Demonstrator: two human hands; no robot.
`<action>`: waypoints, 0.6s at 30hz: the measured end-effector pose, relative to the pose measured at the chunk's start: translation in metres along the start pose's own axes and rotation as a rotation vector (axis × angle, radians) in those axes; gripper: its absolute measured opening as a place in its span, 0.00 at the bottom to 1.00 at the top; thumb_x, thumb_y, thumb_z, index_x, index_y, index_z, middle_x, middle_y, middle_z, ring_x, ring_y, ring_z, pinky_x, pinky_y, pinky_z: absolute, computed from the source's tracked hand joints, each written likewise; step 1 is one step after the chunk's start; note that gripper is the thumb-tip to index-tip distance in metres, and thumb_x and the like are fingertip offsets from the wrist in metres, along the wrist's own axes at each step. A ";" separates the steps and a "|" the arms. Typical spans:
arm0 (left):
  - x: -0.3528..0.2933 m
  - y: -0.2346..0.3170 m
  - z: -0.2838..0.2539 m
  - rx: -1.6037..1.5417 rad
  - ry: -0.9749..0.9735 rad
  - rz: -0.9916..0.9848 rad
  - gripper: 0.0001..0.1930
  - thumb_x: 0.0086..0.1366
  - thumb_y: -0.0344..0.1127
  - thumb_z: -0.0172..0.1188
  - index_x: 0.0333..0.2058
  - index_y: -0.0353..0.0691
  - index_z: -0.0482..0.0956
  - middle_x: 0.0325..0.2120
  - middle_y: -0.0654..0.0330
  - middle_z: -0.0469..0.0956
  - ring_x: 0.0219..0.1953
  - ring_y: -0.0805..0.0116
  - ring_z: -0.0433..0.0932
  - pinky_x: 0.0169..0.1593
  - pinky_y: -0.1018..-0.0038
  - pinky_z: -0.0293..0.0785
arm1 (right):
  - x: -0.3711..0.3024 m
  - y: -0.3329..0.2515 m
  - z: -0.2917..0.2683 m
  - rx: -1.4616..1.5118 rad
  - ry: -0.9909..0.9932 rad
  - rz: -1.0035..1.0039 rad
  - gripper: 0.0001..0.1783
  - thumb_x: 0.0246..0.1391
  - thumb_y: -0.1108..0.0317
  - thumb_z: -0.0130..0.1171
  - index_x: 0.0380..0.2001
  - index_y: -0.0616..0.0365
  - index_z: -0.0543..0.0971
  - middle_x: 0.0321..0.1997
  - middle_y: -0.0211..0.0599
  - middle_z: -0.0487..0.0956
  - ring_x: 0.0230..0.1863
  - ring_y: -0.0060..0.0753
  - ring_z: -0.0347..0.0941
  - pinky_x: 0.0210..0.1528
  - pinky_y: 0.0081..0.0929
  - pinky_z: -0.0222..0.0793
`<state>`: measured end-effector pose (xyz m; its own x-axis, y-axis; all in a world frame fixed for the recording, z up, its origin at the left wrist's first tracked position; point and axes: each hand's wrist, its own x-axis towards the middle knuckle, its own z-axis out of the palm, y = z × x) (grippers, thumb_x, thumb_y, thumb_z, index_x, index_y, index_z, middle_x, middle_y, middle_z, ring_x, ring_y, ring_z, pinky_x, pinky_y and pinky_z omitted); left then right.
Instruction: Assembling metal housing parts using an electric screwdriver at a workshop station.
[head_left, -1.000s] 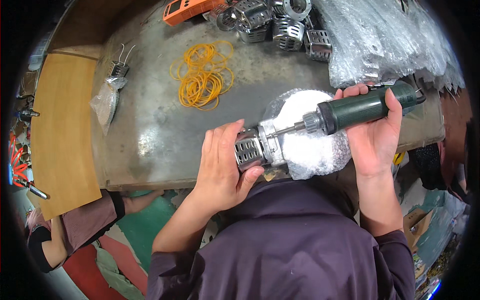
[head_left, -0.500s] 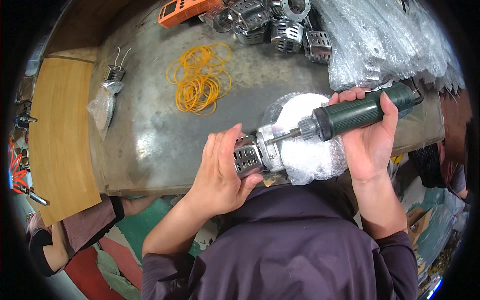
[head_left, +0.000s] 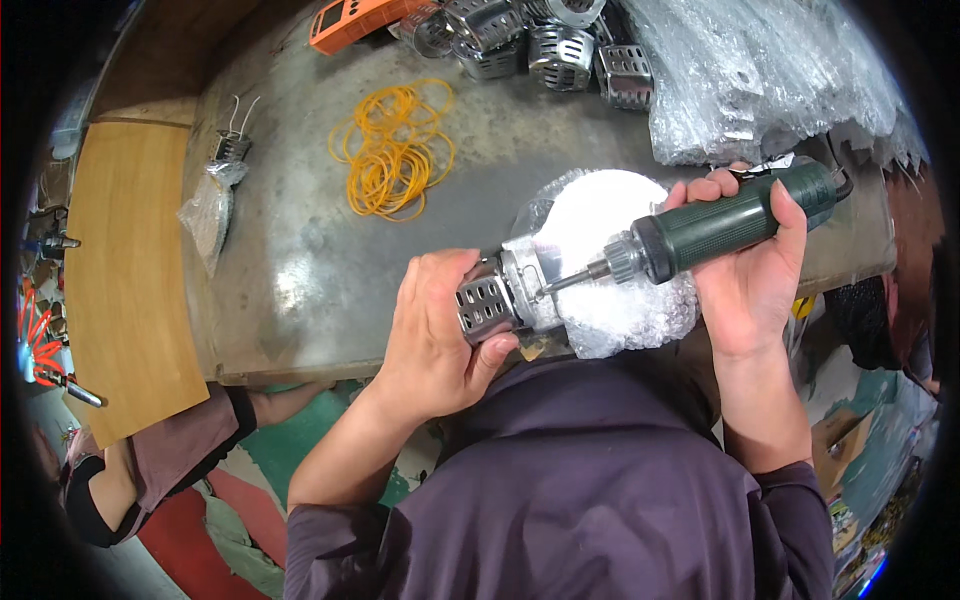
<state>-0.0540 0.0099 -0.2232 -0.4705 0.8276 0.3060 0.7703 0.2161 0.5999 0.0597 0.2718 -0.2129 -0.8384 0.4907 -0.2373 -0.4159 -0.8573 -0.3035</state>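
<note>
In my left hand [head_left: 432,335] is a shiny perforated metal cage [head_left: 487,302], fingers over its far side and thumb along its near side. The flanged end of the cage faces right, against a round piece wrapped in bubble wrap [head_left: 640,318], whose white disc [head_left: 600,215] glares brightly. My right hand [head_left: 745,285] is wrapped around a dark green electric screwdriver [head_left: 715,230], palm up beneath its body. Its thin bit [head_left: 572,281] points left and its tip is at the flange; whether it sits on a screw is too small to tell.
Yellow rubber bands [head_left: 395,175] lie in a heap mid-table. Farther back are several perforated metal cages [head_left: 560,57], an orange device [head_left: 360,22] and a pile of bubble wrap bags [head_left: 760,85]. A small wrapped part [head_left: 210,205] lies near the wooden board [head_left: 130,280]. Another person's arm [head_left: 290,402] shows at left.
The screwdriver's tip has shifted slightly along the flange toward me, and the cage has turned a little in my left hand. The whole view has moved slightly. Both grips stay the same.
</note>
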 end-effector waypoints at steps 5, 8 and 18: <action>0.000 -0.002 0.001 0.027 -0.002 0.018 0.34 0.60 0.45 0.63 0.55 0.28 0.60 0.45 0.41 0.69 0.41 0.45 0.70 0.48 0.56 0.66 | -0.002 0.004 0.000 0.003 -0.011 0.017 0.16 0.56 0.59 0.60 0.41 0.58 0.73 0.38 0.39 0.76 0.44 0.40 0.74 0.64 0.46 0.63; -0.001 -0.002 0.001 0.027 0.000 0.024 0.34 0.59 0.45 0.64 0.55 0.27 0.60 0.45 0.41 0.69 0.41 0.45 0.70 0.48 0.56 0.66 | -0.005 0.006 0.000 0.035 -0.012 0.027 0.15 0.56 0.59 0.60 0.40 0.57 0.73 0.38 0.38 0.76 0.44 0.39 0.73 0.64 0.45 0.63; -0.002 -0.001 0.002 0.035 0.022 0.051 0.35 0.61 0.45 0.63 0.55 0.25 0.58 0.45 0.41 0.68 0.40 0.46 0.70 0.46 0.56 0.67 | -0.006 0.013 0.002 0.011 -0.019 0.010 0.14 0.56 0.58 0.60 0.38 0.55 0.72 0.37 0.36 0.74 0.44 0.36 0.71 0.66 0.43 0.60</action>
<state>-0.0530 0.0095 -0.2262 -0.4393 0.8266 0.3519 0.8081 0.1924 0.5568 0.0587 0.2577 -0.2134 -0.8493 0.4788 -0.2225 -0.4109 -0.8640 -0.2908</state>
